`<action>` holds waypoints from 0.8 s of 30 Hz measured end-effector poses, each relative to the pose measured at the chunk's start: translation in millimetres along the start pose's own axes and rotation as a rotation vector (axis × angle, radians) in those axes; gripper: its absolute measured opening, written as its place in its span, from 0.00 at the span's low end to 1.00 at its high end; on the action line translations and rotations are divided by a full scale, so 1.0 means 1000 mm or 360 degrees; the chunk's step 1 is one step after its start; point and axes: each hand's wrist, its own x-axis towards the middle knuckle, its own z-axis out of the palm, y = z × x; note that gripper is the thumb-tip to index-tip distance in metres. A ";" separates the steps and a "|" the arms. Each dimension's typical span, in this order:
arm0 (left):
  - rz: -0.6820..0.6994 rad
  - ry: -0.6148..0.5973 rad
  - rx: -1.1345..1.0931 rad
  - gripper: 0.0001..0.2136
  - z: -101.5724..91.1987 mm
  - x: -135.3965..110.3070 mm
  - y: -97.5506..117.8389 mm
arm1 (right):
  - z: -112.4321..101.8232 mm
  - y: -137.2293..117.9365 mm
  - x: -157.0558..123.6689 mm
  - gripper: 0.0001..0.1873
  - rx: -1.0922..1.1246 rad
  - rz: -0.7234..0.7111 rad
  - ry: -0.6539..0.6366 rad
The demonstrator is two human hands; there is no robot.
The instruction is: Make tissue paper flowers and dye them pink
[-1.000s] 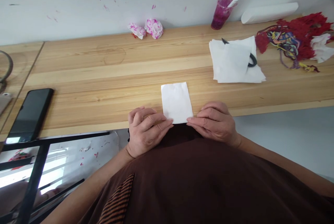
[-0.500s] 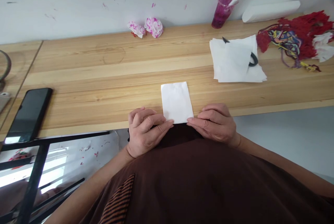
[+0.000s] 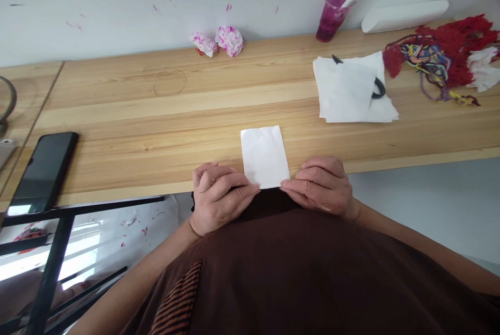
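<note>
A small white rectangle of folded paper (image 3: 265, 155) lies at the front edge of the wooden table, its near edge reaching the table's rim. My left hand (image 3: 221, 194) pinches its near left corner between thumb and fingers. At the near right corner, my right hand (image 3: 322, 186) grips the paper the same way. Both thumbs lie on the near side, and the fingertips under the paper are partly hidden.
A stack of white paper sheets (image 3: 347, 100) lies to the right, with a black-handled tool (image 3: 378, 88) partly covered by the top sheet. Behind stand a cup of purple liquid (image 3: 331, 17) and pink-white crumpled paper flowers (image 3: 229, 40). Colourful threads (image 3: 427, 64) lie far right, a phone (image 3: 45, 171) left.
The small paper has slid slightly toward my body, with both hands still at its near corners. Everything else looks the same.
</note>
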 end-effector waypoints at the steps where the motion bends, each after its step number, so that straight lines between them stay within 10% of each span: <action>1: 0.0010 -0.0008 -0.0004 0.12 0.000 0.000 -0.001 | 0.000 0.000 0.000 0.10 -0.0010 -0.0004 -0.0015; 24: -0.0023 0.0005 0.0067 0.11 0.003 0.004 0.000 | 0.003 -0.001 0.003 0.12 0.0030 0.0132 -0.0039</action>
